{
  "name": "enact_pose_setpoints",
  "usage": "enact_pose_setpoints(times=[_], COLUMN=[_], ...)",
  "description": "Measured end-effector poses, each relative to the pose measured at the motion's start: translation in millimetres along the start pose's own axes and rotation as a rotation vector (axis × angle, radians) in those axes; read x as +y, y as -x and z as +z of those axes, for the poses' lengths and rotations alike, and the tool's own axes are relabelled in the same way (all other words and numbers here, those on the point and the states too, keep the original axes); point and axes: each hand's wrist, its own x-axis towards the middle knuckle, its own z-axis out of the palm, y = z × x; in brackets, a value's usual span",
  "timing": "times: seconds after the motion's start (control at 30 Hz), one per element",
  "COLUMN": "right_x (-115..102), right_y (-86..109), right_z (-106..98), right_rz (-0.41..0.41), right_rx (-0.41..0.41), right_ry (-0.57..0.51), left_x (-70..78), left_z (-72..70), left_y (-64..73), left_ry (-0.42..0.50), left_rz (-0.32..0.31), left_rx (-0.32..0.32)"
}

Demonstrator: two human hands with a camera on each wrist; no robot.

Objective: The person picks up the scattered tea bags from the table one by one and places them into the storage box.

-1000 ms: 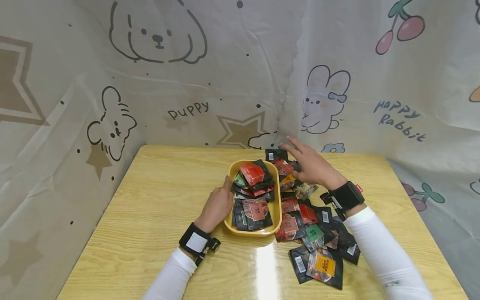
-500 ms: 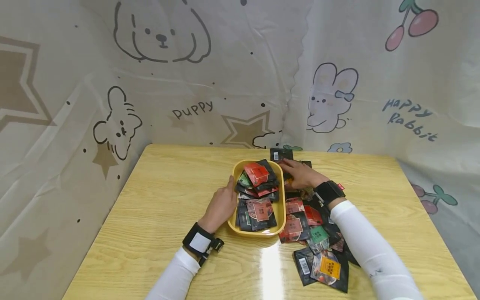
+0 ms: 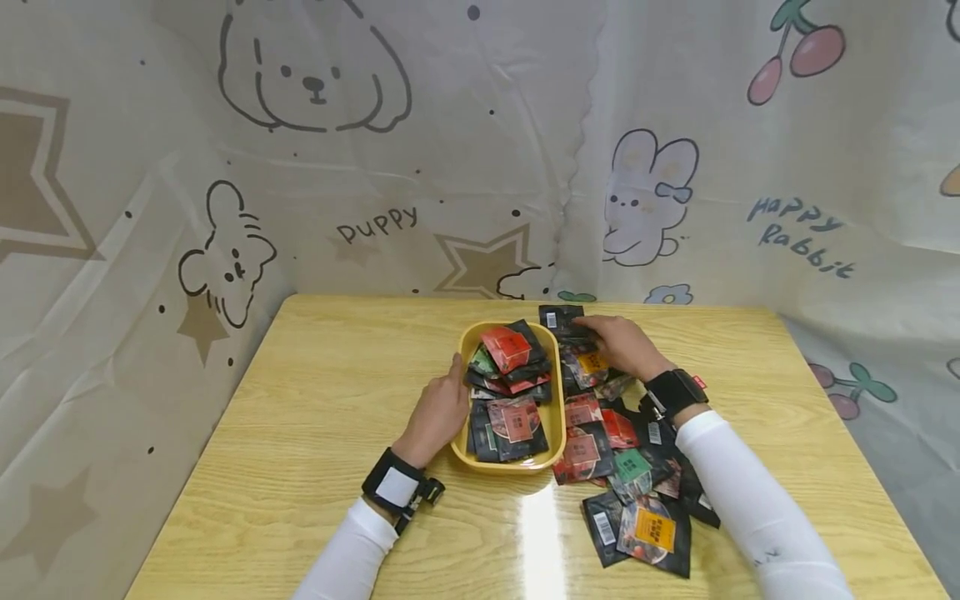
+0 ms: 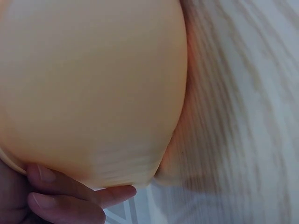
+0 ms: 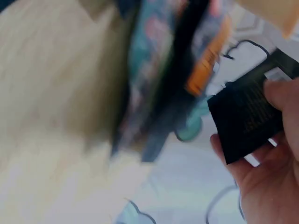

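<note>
The right hand [image 3: 626, 343] pinches a black sachet [image 5: 245, 114] between thumb and fingers; the thumb lies at a white label, and the fingers are beneath. In the head view, the dark packets at its fingertips overlap and cannot be separated with certainty. The left hand [image 3: 435, 414] touches the left side of a yellow tray [image 3: 517, 467], index finger extended along the rim; whether the hand closes round the rim cannot be told. Just beside the right hand, on the tray side, lies an orange-labelled sachet [image 3: 592, 363]. Immediately right of the left hand, inside the tray, are a pink-labelled sachet [image 3: 517, 423] and, farther forward, a red-labelled sachet [image 3: 506, 346] on top of a stack. Nearer the person than the right hand, loose packets overlap beside the tray, among them a green-labelled sachet [image 3: 632, 468] and, farther from that hand, a barcoded sachet [image 3: 600, 525]. The wood-grain table [image 3: 322, 375] extends left of the left hand. Beyond both hands hangs a printed curtain [image 3: 465, 167], lettered "Puppy" and "Happy Rabbit".
</note>
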Motion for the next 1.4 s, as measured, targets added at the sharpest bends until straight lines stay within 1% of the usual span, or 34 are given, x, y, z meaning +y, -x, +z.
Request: enact_pose_setpoints(times=[0.07,0.17,0.23,0.37,0.43,0.53,0.67,0.83,0.93,1.0,1.03,1.07,1.13,1.2,1.23,1.27,1.33,1.4], right_x=[-2.3,-11.8,-23.3,-57.0,-74.4,-96.1,-117.1,-131.8,-135.2,-136.0,-135.8,-135.6,-135.0,-133.5,-132.4,-131.0,-127.2,-120.9], right_y=[3.0,6.7,9.8,17.6,20.8,26.3,35.6,44.4,48.0,50.1,51.4,53.1,56.9,60.5,62.1,63.1,62.2,58.6], right_z=[-11.6,-28.8,-39.2,-52.9,-53.7,-47.7,-37.0,-26.5,-21.2,-17.4,-14.9,-12.5,-7.2,-2.8,-1.8,-1.4,-3.8,-9.3], right_rz=[0.002,-0.034,-0.073,-0.183,-0.250,-0.345,-0.430,-0.494,-0.506,-0.502,-0.499,-0.493,-0.471,-0.424,-0.396,-0.366,-0.333,-0.323], right_rx=[0.073,0.177,0.229,0.286,0.305,0.324,0.326,0.286,0.262,0.217,0.174,0.109,-0.040,-0.179,-0.225,-0.254,-0.245,-0.191], right_ry=[-0.003,0.003,0.003,-0.019,-0.030,-0.033,-0.036,-0.063,-0.037,-0.004,0.019,0.036,0.072,0.090,0.096,0.098,0.080,0.061], left_x=[0.1,-0.7,-0.5,0.3,0.6,0.2,0.6,0.1,0.1,0.3,0.3,0.2,0.1,-0.3,-0.7,-0.8,-1.2,-1.2], left_z=[0.5,1.0,0.7,0.6,0.4,0.6,0.6,-0.2,-0.6,-0.6,-0.5,-0.5,-0.3,0.0,0.5,0.7,1.5,1.8], left_y=[-0.2,0.2,0.2,-0.4,-0.7,-0.8,-0.8,0.1,0.4,0.2,0.1,0.0,-0.4,-0.8,-1.0,-1.0,-0.9,-0.8], left_ry=[0.001,-0.001,-0.001,0.007,0.013,0.014,0.007,0.002,0.011,0.008,0.009,0.011,0.009,0.007,0.009,0.007,-0.001,-0.003], left_rz=[0.000,-0.003,-0.002,-0.004,-0.009,-0.010,0.003,0.017,0.018,0.018,0.016,0.014,0.009,0.006,0.005,0.007,0.011,0.013], left_rx=[-0.001,-0.007,-0.006,-0.007,-0.012,-0.012,0.000,0.014,0.013,0.014,0.014,0.012,0.011,0.009,0.007,0.006,0.011,0.013])
